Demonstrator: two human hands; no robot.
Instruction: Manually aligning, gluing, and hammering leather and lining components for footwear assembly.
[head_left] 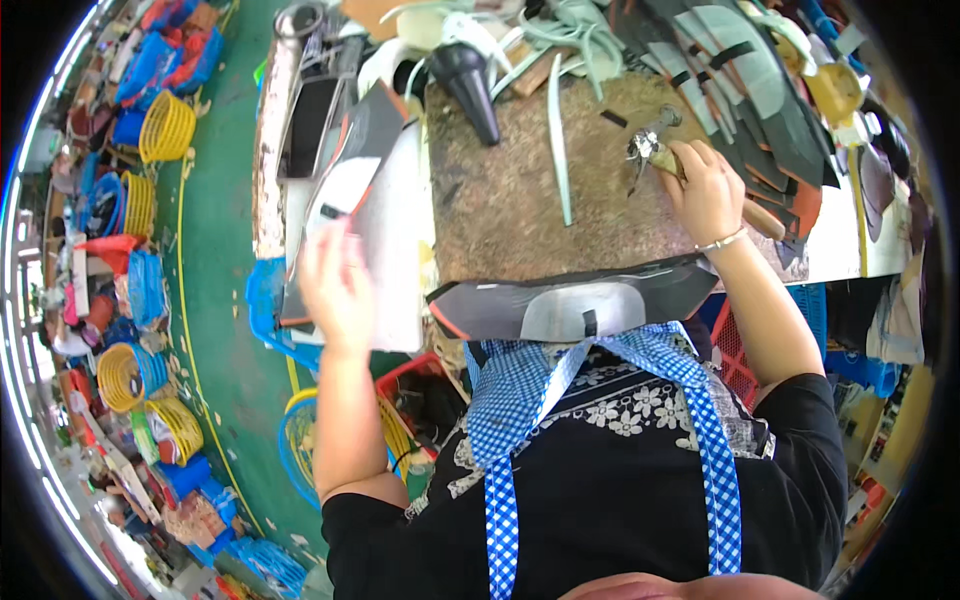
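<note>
The right hand is closed around the wooden handle of a hammer, whose metal head sits at 11 o'clock from the hand, over the worn brown block. This grip appears to keep the tool ready above the striking surface.

The left hand is blurred. It rests on a stack of grey-white sheets at 9 o'clock from the block, and whether its fingers are spread or pinching cannot be told.

A grey and black shoe upper lies across the block's near edge at 6 o'clock, within reach of both hands. A pale strip lies on the block. Cut pieces are piled at 1 o'clock on the tabletop.
</note>
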